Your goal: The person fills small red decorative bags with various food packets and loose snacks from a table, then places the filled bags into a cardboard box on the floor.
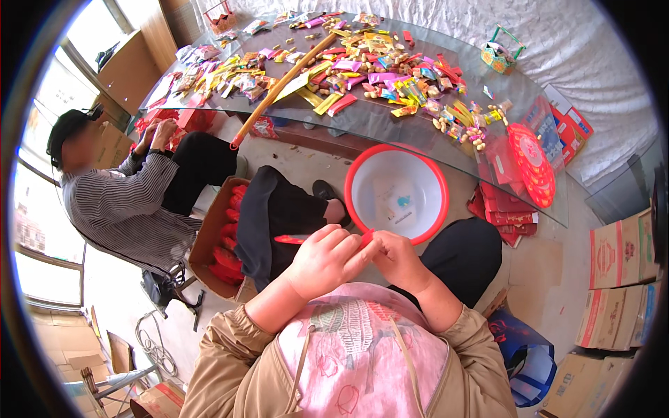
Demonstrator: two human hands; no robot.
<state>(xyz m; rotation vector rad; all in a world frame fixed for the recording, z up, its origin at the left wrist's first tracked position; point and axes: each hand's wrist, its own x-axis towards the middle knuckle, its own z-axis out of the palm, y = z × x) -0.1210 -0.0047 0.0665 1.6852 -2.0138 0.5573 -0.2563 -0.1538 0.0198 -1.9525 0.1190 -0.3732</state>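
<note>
My left hand [325,257] and my right hand [398,258] meet in front of my chest, above my lap. A small red piece [367,238], perhaps the edge of a paper or film packet, is pinched between their fingertips. A flat red and white printed end [290,239] sticks out to the left, behind my left hand. Whether both red parts belong to one item is hidden by my fingers. Just beyond my hands stands a white basin [360,183] with a red rim, a printed sticker on its bottom.
A glass table [360,117] bears wrapped sweets [387,78], peanuts, a long wooden stick [285,86] and stacked red printed pieces [530,162]. A cardboard box [204,251] of red items stands left. Beyond it sits another person [120,188], hands raised. Cartons [619,251] stand right.
</note>
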